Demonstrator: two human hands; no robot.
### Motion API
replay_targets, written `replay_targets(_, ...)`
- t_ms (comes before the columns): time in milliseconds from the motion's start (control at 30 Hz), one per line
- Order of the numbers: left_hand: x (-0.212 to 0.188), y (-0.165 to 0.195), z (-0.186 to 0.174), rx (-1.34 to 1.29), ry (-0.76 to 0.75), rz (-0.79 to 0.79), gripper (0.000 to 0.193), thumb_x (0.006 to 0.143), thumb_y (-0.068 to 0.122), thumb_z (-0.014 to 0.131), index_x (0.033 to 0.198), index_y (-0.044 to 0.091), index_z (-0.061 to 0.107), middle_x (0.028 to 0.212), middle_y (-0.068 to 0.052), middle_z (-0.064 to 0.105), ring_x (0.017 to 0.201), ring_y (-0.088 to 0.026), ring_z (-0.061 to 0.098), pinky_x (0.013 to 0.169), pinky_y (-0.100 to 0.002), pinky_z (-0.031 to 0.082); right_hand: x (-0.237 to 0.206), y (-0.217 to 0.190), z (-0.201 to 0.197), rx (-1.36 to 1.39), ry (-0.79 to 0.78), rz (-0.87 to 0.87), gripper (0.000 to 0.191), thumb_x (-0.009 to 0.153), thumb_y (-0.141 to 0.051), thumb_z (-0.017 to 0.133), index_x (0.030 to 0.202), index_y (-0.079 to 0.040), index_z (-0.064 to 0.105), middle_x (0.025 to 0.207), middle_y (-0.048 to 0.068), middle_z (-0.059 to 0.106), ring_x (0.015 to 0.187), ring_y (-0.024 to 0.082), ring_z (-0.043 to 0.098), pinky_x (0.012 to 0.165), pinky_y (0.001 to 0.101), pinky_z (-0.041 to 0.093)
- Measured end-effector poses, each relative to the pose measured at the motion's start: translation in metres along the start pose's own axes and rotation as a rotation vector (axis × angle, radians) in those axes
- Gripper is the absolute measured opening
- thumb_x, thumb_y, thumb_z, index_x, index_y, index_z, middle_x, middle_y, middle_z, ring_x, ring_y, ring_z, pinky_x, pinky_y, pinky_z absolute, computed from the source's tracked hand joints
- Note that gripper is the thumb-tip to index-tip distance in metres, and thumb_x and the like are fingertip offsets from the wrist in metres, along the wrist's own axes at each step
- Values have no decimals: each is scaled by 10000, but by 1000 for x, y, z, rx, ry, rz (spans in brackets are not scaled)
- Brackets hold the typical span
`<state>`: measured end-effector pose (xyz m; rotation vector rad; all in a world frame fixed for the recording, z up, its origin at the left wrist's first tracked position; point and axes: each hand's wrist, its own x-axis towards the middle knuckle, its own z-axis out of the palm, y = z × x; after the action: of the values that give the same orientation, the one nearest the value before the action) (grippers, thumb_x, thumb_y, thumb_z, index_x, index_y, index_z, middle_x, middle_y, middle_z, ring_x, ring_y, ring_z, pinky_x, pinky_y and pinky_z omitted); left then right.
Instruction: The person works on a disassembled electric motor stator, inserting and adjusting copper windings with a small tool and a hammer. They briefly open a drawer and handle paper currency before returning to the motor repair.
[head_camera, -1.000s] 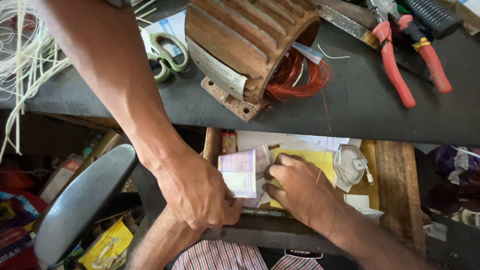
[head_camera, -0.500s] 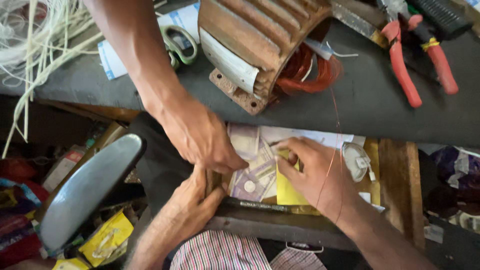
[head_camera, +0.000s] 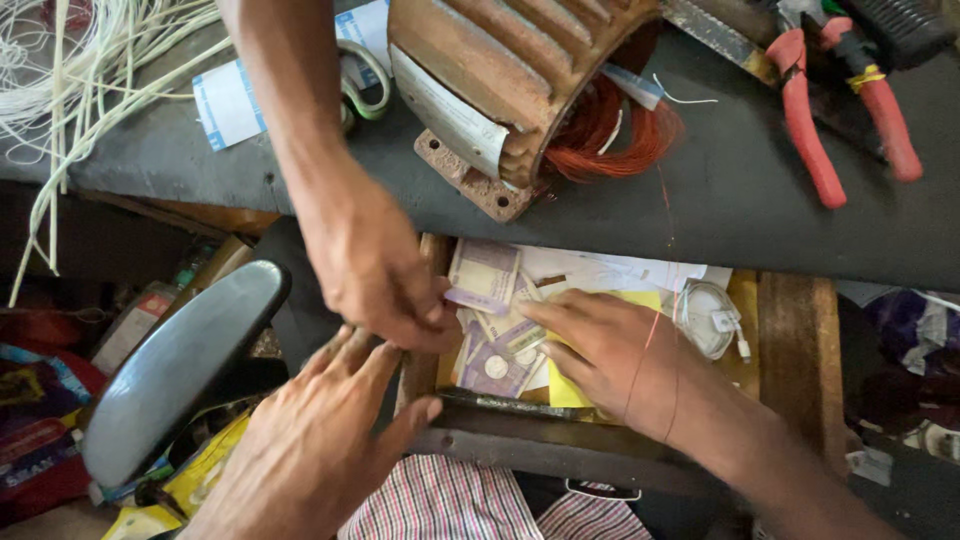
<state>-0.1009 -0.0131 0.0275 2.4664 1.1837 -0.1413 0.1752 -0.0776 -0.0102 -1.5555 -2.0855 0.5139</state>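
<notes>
R hand: fingers flat & slightly spread, pressing on purple banknotes, not gripping.
L hand: open, fingers together, at the drawer's front-left corner, touching the other hand.
Other person's hand: reaches in from above, pinching a folded note.
Notes: loose in the wooden drawer, on yellow paper.
Tip, IMO: keep the R palm down so the stack can't slide; lift one note at a time.
Above: rusty motor stator and red pliers on the bench.

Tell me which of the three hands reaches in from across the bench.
The co-worker's hand, whose arm comes down from the top edge; the wearer's left hand and right hand both enter from the bottom.
</notes>
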Motion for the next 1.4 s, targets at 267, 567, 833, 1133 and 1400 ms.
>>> replay_targets(267, 1, 11, -6, 60, -39, -72, 516, 949, 593, 630, 1080, 95, 667, 1217, -146, 662, 1132, -339, 652, 857, -455, 566, 44, -2, 21, -221, -332, 332, 425, 1008, -285, 520, 1395, -112, 544, 760, 193, 725, 716, 387, 729, 669, 505, 581)
replay_targets(567, 4, 2, 1, 2, -72, 13, 569, 934, 600, 654, 1147, 73, 655, 1244, -165, 657, 1141, -375, 638, 867, -478, 548, 50, -4, 21, -126, 48, 206, 230, 911, -240, 691, 1080, -89, 729, 728, 179, 732, 653, 348, 730, 621, 474, 582)
replay_targets(833, -5, -12, 0, -86, -27, -22, 598, 915, 592, 677, 1247, 94, 673, 1300, -158, 679, 1182, -366, 635, 920, -461, 533, 2, 4, -8, 148, 86, 504, 242, 882, -292, 754, 1005, -85, 775, 610, 50, 709, 473, 104, 609, 439, 290, 467)
replay_targets(1133, -5, 2, -14, -63, -71, -102, 519, 920, 596, 669, 1164, 140, 717, 1133, -87, 744, 1100, -310, 692, 875, -447, 557, -29, 28, -28, 1208, 314, 597, 294, 918, -218, 771, 1056, 40, 745, 667, -9, 585, 532, 60, 474, 427, 221, 364)
replay_targets(1400, -2, 28, -35, -710, 250, -6, 363, 933, 331, 769, 1172, 61, 740, 950, -49, 782, 901, -151, 761, 779, -313, 623, 22, 18, -14, 1426, 157, 575, 262, 892, -185, 778, 1056, 19, 759, 738, 14, 658, 540, 59, 483, 430, 213, 344)
